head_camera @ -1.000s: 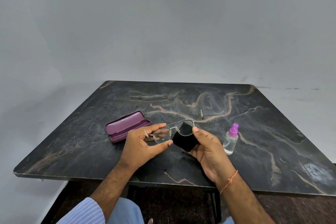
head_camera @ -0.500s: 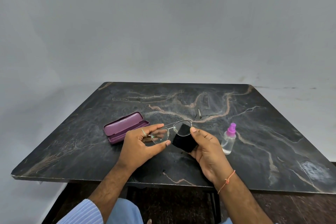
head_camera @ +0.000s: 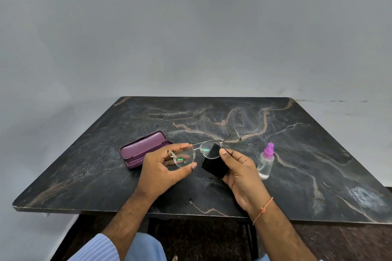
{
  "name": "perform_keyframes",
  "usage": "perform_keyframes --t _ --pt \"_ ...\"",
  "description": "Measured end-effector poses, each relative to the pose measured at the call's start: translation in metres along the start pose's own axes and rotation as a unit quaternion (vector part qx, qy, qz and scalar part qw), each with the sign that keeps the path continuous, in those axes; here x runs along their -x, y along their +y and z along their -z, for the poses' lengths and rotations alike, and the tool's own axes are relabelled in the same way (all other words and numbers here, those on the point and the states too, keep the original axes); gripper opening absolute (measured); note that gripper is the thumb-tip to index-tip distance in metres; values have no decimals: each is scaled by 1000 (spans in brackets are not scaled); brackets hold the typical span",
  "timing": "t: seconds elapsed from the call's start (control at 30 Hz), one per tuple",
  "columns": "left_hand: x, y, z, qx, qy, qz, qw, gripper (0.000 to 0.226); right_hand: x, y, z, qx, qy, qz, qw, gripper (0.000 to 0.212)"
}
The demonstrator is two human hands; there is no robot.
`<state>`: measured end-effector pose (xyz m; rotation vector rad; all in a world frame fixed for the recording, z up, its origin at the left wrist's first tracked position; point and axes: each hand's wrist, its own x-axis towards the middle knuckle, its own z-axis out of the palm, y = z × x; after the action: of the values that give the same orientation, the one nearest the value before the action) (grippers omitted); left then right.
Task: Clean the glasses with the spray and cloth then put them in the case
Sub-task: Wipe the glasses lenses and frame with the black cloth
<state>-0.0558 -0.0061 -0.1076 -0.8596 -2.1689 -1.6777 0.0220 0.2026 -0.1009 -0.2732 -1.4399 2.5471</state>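
My left hand (head_camera: 164, 168) pinches the left lens of thin metal-framed glasses (head_camera: 186, 155) between thumb and fingers, above the table's front middle. My right hand (head_camera: 240, 172) holds a black cloth (head_camera: 214, 167) pressed against the right lens, thumb on the lens rim. One temple arm sticks out behind, toward the far side. The purple case (head_camera: 142, 147) lies open on the table just left of my left hand. A small clear spray bottle (head_camera: 266, 162) with a pink cap stands upright to the right of my right hand.
The dark marble table (head_camera: 307, 154) has its front edge close under my forearms. A grey wall rises behind it. Bare floor shows left and right of the table.
The right thumb and cloth have shifted slightly over the right lens; both hands and the glasses stay in almost the same spot. Case and bottle have not moved.
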Motion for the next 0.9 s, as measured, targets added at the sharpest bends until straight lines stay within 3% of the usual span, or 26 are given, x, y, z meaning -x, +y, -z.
perform_keyframes --t 0.37,0.63,0.9 --pt "0 1 3 44 29 4 999 60 -6 10 -8 68 76 34 994 13" --pt "-3 -2 2 46 33 11 998 67 -4 21 -1 89 191 198 957 5" --pt "-1 2 1 -25 -11 -35 999 75 2 20 -18 202 141 256 935 17"
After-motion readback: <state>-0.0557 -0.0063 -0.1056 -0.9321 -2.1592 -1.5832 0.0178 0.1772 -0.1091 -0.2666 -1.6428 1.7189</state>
